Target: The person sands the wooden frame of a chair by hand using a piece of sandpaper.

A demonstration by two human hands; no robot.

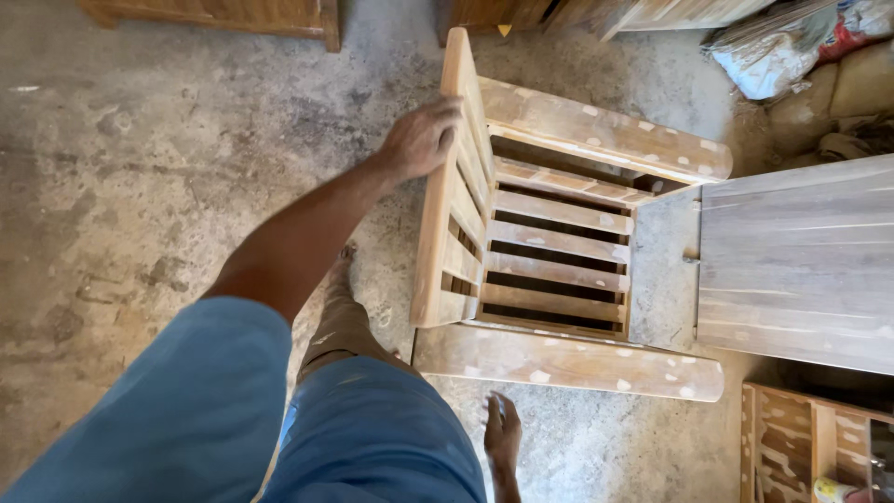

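Note:
An unfinished wooden armchair (559, 251) with a slatted seat stands on the concrete floor in front of me. Its two broad armrests carry pale filler spots. My left hand (421, 140) reaches forward and grips the top rail of the slatted chair back (445, 242) near its far end. My right hand (503, 433) hangs low beside the near armrest (568, 361), fingers loose, holding nothing and not touching the chair. My left leg and foot (343, 289) are stepped forward just left of the chair back.
A flat panel of grey wood (792, 261) lies right against the chair's front. A slatted wooden frame (810, 438) sits at the bottom right. Filled sacks (792, 47) lie at the top right, and more wooden furniture (233, 14) stands along the top edge.

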